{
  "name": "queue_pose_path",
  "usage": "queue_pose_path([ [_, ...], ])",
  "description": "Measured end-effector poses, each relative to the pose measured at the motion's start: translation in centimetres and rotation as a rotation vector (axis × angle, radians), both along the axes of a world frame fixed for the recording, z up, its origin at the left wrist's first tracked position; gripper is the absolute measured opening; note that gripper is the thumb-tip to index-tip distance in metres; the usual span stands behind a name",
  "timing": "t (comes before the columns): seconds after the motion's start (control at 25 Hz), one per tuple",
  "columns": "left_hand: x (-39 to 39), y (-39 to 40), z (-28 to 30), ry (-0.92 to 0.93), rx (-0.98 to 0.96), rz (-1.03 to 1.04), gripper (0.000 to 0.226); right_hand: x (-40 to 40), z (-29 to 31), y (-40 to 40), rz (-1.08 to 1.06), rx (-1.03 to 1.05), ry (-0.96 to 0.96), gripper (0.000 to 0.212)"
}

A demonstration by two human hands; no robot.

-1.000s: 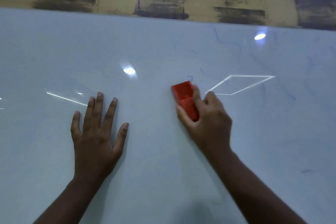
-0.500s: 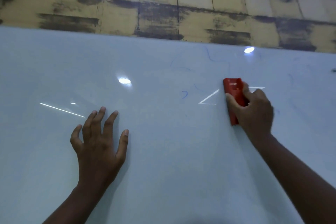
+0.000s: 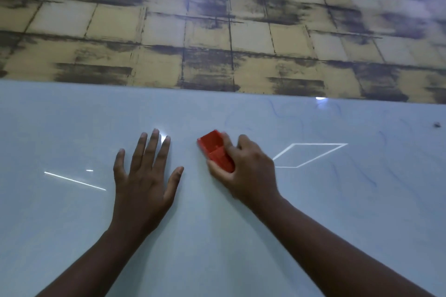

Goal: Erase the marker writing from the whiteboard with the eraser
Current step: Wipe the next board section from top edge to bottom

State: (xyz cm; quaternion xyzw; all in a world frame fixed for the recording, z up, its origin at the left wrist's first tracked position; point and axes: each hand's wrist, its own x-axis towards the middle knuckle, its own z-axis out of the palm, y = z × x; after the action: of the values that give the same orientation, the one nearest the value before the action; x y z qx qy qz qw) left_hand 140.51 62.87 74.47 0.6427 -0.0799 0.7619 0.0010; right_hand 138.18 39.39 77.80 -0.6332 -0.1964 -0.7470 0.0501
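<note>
Hands: left hand (image 3: 144,183) flat on glossy whiteboard (image 3: 72,224), right hand (image 3: 251,171) grips blocky red eraser (image 3: 216,152).

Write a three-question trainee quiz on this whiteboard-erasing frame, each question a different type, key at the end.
1. True or false: the left hand lies flat with spread fingers on the whiteboard.
2. Which hand grips the red eraser? A) left B) right C) neither
3. Fill in: the faint blue marker traces left to erase lie mostly to the ___ of the eraser.

Key: 1 true; 2 B, the right hand; 3 right.
</note>
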Motion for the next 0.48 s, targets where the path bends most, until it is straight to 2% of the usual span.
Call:
queue_pose_path([
  [0.32,1.2,0.2,-0.6,-0.019,-0.046,-0.064,0.061,0.3,3.4,-10.0,0.084,0.469,-0.023,0.067],
  [0.48,1.4,0.1,-0.6,-0.024,-0.049,-0.057,0.06,0.5,7.5,-10.6,0.089,0.618,-0.028,0.065],
])
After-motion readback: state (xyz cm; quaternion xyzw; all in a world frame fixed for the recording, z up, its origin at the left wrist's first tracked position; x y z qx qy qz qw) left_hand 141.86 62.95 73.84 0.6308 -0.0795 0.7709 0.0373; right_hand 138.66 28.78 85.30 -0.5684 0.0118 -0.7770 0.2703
